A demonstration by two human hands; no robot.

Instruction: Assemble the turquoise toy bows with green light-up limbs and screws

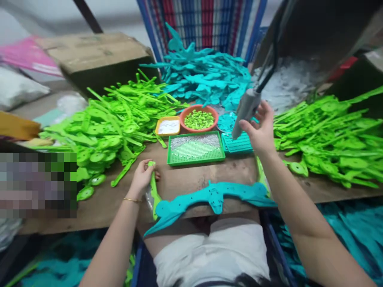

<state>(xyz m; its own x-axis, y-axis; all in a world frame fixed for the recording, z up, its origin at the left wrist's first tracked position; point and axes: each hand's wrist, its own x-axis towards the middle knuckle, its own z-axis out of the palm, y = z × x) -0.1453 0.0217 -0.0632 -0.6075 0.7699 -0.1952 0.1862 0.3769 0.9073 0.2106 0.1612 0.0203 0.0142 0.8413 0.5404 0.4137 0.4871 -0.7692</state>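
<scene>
Nearest you, the teal bow-shaped part [214, 195] lies across the table edge [98, 207] at six o'clock, its left tip hanging over your lap. Your left hand [143, 175] is closed in a pinch on the top of a green strip [154, 190] that stands against that part's left end. At one o'clock your right hand [259, 131] wraps loosely around the grey hanging driver [247, 111], fingers partly spread, its tip over the teal tray [237, 142]. Beyond sit the green screw tray [195, 148], the yellow dish [168, 126] and the orange bowl [198, 118], then heaps of green parts [107, 123] and teal parts [203, 77]. I judge the overhanging bow could slide off if your pinch shifts, and the loosely held driver could swing into the trays. No readable writing or brand shows anywhere.
</scene>
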